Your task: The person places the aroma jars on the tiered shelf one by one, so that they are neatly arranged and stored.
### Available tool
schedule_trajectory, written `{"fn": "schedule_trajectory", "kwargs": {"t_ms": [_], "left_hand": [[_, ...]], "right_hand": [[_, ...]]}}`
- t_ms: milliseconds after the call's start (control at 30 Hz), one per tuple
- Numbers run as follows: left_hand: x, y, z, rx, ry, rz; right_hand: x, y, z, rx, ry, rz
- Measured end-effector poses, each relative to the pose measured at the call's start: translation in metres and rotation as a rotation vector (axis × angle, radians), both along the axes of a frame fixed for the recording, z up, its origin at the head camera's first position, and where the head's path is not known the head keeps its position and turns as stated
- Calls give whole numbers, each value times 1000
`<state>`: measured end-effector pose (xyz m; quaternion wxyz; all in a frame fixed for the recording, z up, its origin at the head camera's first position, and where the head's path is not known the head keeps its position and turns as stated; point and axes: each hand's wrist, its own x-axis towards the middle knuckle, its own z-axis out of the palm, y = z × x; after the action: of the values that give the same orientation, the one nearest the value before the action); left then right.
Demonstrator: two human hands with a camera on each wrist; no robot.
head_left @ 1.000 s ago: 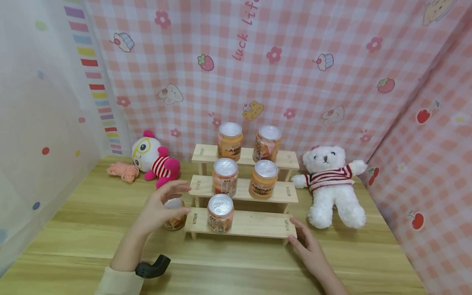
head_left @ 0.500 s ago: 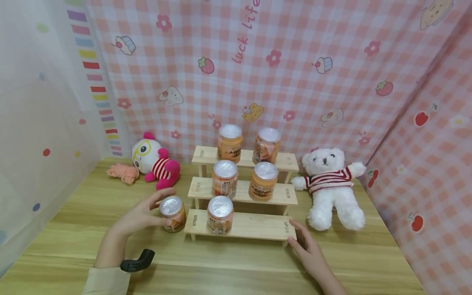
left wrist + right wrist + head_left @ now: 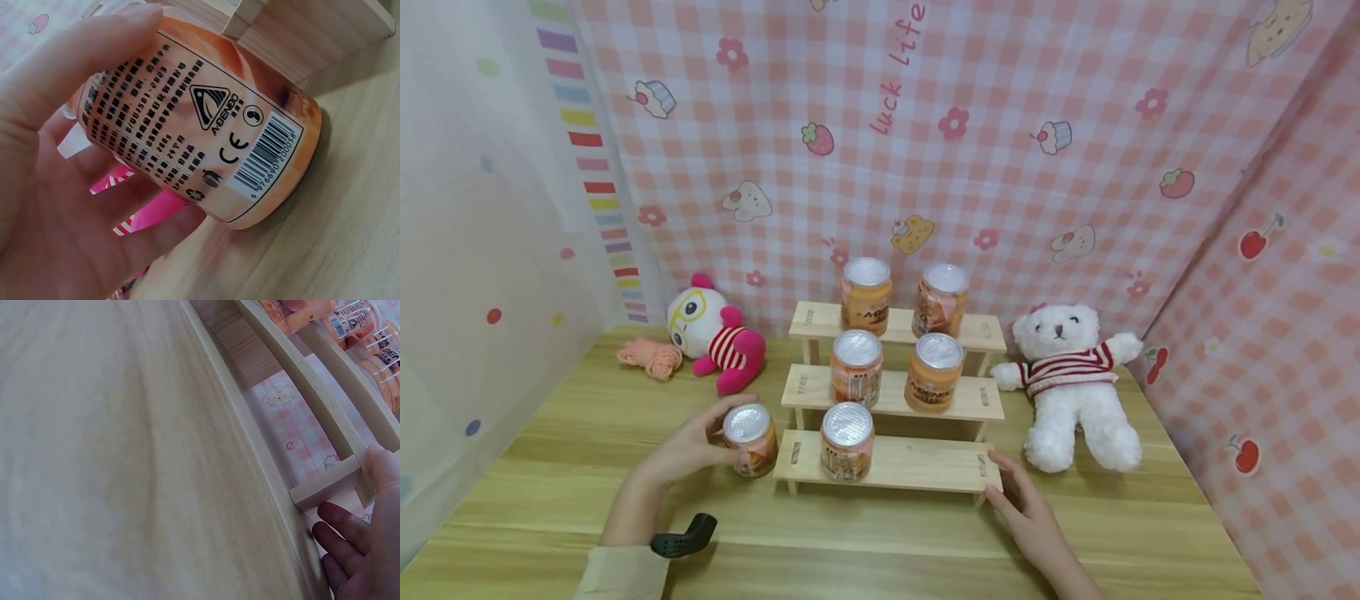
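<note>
An orange jar [image 3: 749, 442] with a silver lid stands on the table, left of a three-step wooden display shelf [image 3: 917, 461]. My left hand [image 3: 692, 446] holds this jar, its thumb on the near side and its fingers reaching behind. In the left wrist view the thumb presses near the top of the jar [image 3: 206, 119], whose printed label and barcode face the camera. My right hand [image 3: 1026, 508] grips the right end of the lowest step, with the thumb at its front corner. The right wrist view shows the thumb [image 3: 381, 465] on the step's edge and other fingers near its leg.
Similar jars stand on the shelf: two on the top step [image 3: 977, 331], two on the middle step [image 3: 977, 396], one jar [image 3: 847, 442] on the lowest. A pink plush panda [image 3: 718, 333] and peach yarn [image 3: 650, 358] lie left; a white teddy bear [image 3: 1075, 408] lies right.
My left hand has moved left and down from in front of the jar, and its thumb and fingers have come round the jar's left side. The right hand has stayed at the shelf's end.
</note>
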<state>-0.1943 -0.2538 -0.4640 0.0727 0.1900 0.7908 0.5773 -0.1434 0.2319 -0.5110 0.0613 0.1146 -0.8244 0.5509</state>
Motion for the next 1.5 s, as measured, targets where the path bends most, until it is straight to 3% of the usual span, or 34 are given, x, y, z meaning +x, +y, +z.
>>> {"fn": "schedule_trajectory", "kwargs": {"t_ms": [400, 700, 967, 1367, 1500], "left_hand": [[1, 1, 0, 2, 10, 35], [6, 3, 10, -12, 28, 42], [12, 1, 26, -47, 120, 85], [22, 4, 54, -17, 310, 158], [26, 9, 63, -10, 340, 184]], "right_hand": [[-1, 0, -2, -2, 18, 16], [0, 0, -1, -2, 23, 26], [0, 1, -1, -7, 26, 22], [-1, 1, -2, -10, 38, 34], [-1, 1, -2, 0, 33, 28]]}}
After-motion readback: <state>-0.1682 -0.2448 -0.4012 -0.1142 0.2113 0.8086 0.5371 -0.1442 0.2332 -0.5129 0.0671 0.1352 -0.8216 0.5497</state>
